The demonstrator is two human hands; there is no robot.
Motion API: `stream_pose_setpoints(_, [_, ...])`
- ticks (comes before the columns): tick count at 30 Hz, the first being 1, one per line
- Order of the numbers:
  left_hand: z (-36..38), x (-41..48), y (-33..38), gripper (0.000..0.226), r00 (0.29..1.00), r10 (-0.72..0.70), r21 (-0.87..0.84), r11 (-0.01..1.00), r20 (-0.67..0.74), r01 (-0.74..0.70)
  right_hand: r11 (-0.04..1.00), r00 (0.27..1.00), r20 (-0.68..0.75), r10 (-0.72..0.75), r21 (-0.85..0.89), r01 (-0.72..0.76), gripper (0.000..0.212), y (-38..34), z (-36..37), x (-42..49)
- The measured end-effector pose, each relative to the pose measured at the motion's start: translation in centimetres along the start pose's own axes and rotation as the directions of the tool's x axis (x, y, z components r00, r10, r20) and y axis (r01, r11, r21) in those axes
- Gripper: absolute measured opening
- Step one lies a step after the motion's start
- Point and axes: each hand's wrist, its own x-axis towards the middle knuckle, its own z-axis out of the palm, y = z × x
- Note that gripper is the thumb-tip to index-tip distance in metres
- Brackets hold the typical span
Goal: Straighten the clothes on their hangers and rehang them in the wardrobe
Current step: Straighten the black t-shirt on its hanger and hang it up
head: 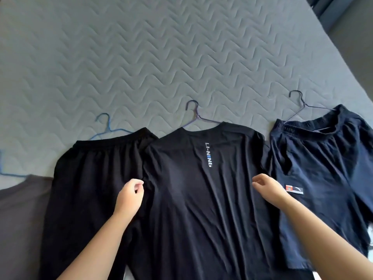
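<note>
Bed: a grey quilted mattress (161, 57) with a wavy stitch pattern carries all the clothes.
Black T-shirt: the black T-shirt (191, 188) lies flat in the middle, wrinkled, with vertical lettering near the collar; it overlaps the garments on both sides.
Middle hanger: a thin purple hanger (196, 116) sits in the T-shirt's neck, hook pointing away from the person.
Black shorts: the black shorts (90, 178) lie to the left, waistband on a blue hanger (107, 126).
Navy shorts: the navy shorts (323, 168) lie to the right with a small logo patch, waistband looped over a dark hanger (302, 106).
Grey garment: a grey garment (20, 219) shows at the far left edge, with another blue wire just beside it.
Left hand: the left hand (129, 197) has fingers curled, pinching the T-shirt's left edge.
Right hand: the right hand (268, 190) has fingers curled at the T-shirt's right edge; whether it grips the cloth cannot be told.
</note>
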Motion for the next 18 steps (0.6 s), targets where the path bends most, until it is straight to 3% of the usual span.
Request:
stream_pose_setpoints(4, [2.6,7.2,3.1,0.026,0.987,0.151,0.118,0.982,-0.05,-0.145,0.992,0.998,-0.068,0.016,0.126,-0.007,0.031,-1.3,-0.1,6.9])
stream_pose_setpoints(8, [4.8,14.0,5.1,0.041,0.981,0.184,0.217,0.962,-0.068,-0.165,0.975,0.981,-0.191,-0.033,0.209,0.074,0.037,-3.2,-0.1,12.9])
stream_pose_setpoints(12, [6.5,17.9,5.4,0.043,0.977,0.183,0.44,0.89,-0.108,-0.118,0.987,0.945,-0.292,-0.146,0.022,0.159,0.045,-4.5,-0.5,17.7])
stream_pose_setpoints(18, [7.2,20.1,4.4,0.024,0.967,0.2,0.449,0.887,-0.16,-0.109,0.959,0.929,-0.329,-0.169,-0.271,0.079,0.041,-3.9,-1.2,22.7])
